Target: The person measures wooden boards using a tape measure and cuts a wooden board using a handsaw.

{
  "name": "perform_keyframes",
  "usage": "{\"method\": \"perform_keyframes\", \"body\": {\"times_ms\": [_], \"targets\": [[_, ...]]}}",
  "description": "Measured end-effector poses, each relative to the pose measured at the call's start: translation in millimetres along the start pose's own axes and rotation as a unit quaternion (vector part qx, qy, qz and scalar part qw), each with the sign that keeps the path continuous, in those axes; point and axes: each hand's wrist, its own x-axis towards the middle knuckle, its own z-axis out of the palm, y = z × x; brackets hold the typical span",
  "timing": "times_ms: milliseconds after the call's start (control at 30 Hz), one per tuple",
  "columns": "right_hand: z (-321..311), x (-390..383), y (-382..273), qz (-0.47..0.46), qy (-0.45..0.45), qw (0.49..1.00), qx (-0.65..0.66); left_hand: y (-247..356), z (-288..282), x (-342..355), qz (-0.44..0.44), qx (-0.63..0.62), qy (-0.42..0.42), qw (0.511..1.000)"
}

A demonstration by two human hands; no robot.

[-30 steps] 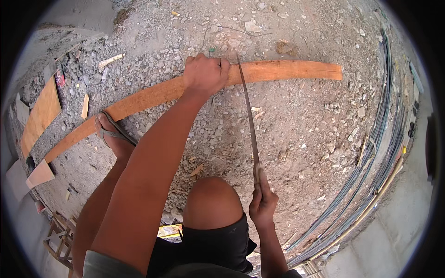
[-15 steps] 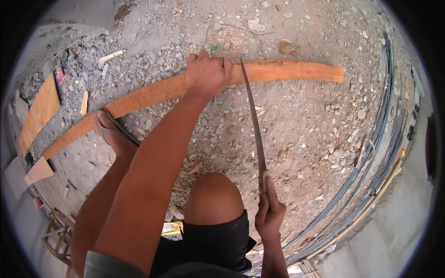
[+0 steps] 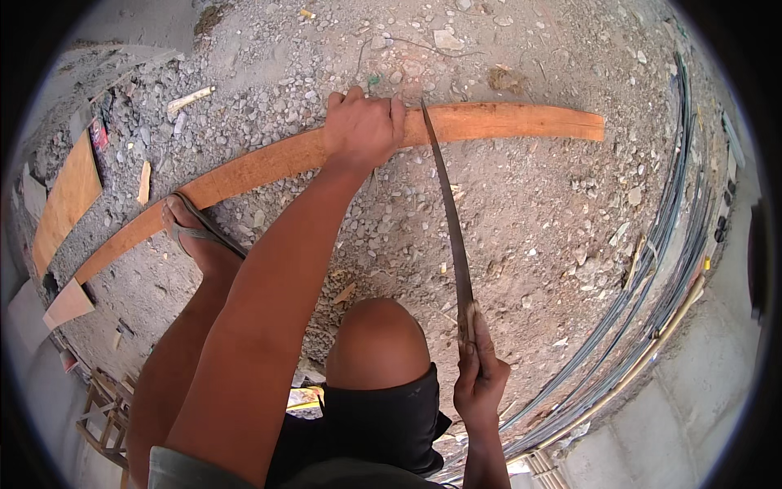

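A long reddish-brown wooden strip (image 3: 521, 122) lies across the gravelly ground, bowed by the lens. My left hand (image 3: 362, 126) is closed on the strip, its fingers over the far edge. Just right of it, the tip of a hand saw's long dark blade (image 3: 453, 236) rests across the wood. The saw's handle, low on the right, is held in my right hand (image 3: 481, 375). My left foot in a sandal (image 3: 195, 228) presses on the strip further left, and my bare knee (image 3: 376, 342) is below, between my arms.
Cut board pieces (image 3: 65, 212) and wood scraps (image 3: 145, 181) lie at the left among stones. A bundle of long dark rods (image 3: 660, 261) runs along the right beside a pale pole (image 3: 668, 342). A wooden frame (image 3: 102, 424) stands at lower left, and pale concrete borders both sides.
My right hand has moved down and to the right with the saw, drawing the blade back across the strip. My left hand and foot stay on the wood.
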Motion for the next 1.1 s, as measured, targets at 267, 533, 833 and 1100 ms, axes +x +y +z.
{"method": "perform_keyframes", "body": {"times_ms": [267, 533, 833, 1100], "targets": [[48, 156, -22, 0.036, -0.003, 0.999, -0.022, 0, 7, -6, -0.001, 0.017, -0.017, 1.000], [18, 41, 5, 0.010, 0.006, 1.000, 0.005, -1, 6, -1, 0.020, 0.025, 0.021, 0.999], [33, 46, -6, 0.055, -0.029, 0.998, 0.018, -17, 8, -5, -0.017, 0.043, -0.004, 0.999], [59, 138, 9, -0.010, 0.034, 0.999, -0.022, 4, 18, -2, 0.006, 0.027, 0.014, 0.999]]}}
